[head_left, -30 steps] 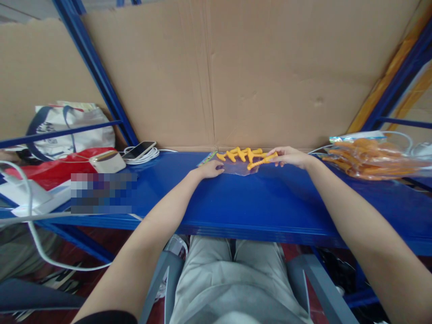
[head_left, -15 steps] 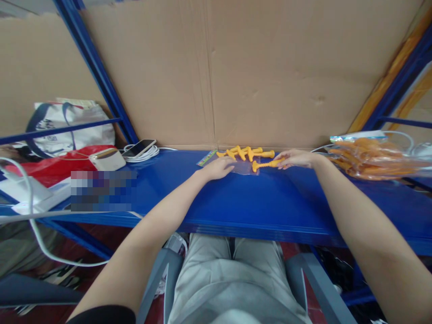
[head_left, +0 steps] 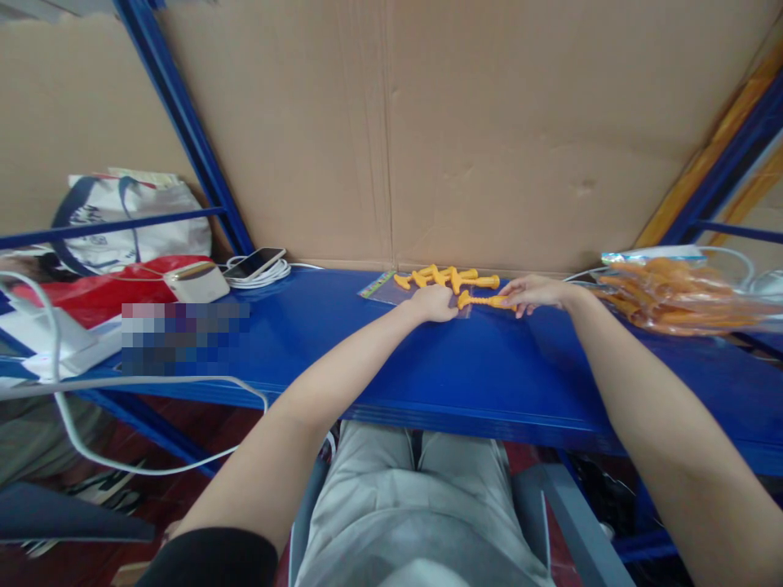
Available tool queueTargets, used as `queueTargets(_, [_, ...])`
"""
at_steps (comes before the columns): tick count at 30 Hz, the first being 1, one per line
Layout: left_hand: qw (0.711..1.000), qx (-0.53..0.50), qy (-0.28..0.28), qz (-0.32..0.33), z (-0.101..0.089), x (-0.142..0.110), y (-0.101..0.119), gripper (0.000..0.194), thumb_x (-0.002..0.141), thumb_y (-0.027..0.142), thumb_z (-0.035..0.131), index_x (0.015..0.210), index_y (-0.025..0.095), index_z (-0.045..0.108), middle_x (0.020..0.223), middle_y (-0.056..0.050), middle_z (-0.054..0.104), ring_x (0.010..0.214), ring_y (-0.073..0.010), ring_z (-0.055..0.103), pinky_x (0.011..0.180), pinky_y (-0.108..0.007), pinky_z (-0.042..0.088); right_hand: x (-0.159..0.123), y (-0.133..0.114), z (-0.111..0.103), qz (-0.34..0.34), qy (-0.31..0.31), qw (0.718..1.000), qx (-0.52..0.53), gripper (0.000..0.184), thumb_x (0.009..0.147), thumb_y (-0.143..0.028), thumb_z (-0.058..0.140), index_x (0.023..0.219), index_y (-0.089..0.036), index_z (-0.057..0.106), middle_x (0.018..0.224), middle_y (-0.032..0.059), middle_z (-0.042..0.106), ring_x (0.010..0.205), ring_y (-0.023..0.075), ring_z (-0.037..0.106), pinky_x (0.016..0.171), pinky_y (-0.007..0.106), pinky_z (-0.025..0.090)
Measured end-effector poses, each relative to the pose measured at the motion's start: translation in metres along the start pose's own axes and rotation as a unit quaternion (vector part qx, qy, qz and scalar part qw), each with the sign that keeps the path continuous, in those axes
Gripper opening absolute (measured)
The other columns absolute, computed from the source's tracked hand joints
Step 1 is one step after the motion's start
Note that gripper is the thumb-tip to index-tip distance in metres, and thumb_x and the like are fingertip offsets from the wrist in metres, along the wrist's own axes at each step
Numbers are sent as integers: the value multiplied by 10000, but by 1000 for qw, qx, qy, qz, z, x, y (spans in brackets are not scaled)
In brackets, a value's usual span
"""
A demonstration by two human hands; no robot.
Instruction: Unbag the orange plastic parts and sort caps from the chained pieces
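Cardboard panel (head_left: 391,130) stands along rear edge of blue worktop (head_left: 342,359). Clear bag of orange parts (head_left: 673,297) at right end, toward rear edge. Flat clear bag (head_left: 387,292) and row of yellow T-pegs (head_left: 456,279) mid-length, by rear edge. Right hand (head_left: 533,293) clamped on butt of front T-peg (head_left: 486,302), just in front of row, head pointing left. Left hand (head_left: 435,303) over flat bag, fingers curled beside that head, can't tell if gripping
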State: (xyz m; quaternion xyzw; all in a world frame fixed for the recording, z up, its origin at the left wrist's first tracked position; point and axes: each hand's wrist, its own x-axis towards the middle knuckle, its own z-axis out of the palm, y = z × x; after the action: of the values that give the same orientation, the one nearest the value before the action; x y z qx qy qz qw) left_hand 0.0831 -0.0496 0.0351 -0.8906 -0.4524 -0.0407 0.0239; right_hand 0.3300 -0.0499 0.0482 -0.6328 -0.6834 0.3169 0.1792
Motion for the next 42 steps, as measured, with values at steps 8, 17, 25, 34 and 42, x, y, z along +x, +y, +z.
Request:
queueTargets(8, [998,-1,-23,-62,-2,13,18,510,957,466,496,1249,92,684,1285,-208,678,1206,-343,637,995,-402,517,0,4,-2,-6,-11,1000,23,399,636,-401,860,940,-180,725,782,62,709,644,158,654,538,246,517])
queueTargets(17, [997,37,41,-48,-5,9,19,360,955,249,479,1188,106,713,1237,-186,706,1171,-330,657,988,-454,520,4,-5,7,-35,2,999,18,311,642,-371,852,854,-178,730,745,52,701,639,145,626,542,244,500])
queueTargets(25, [996,28,61,-61,-6,7,18,342,918,220,507,1157,119,729,1189,-165,724,1149,-312,664,973,-438,530,1,-15,8,-69,-13,997,18,226,661,-348,819,807,-185,763,699,35,691,601,131,594,536,247,497])
queueTargets(34, [996,22,73,-39,-7,3,26,376,951,222,459,1188,78,713,1196,-192,709,1157,-312,662,977,-395,523,1,-25,23,-82,-4,995,55,180,695,-286,775,832,-169,771,648,18,665,593,116,576,575,234,505])
queueTargets(42, [996,-3,79,-29,-3,3,28,355,926,235,480,1140,115,737,1163,-175,719,1118,-315,666,946,-413,528,8,-37,55,-110,-4,989,101,210,706,-129,665,887,-140,771,643,4,655,572,95,555,607,221,508])
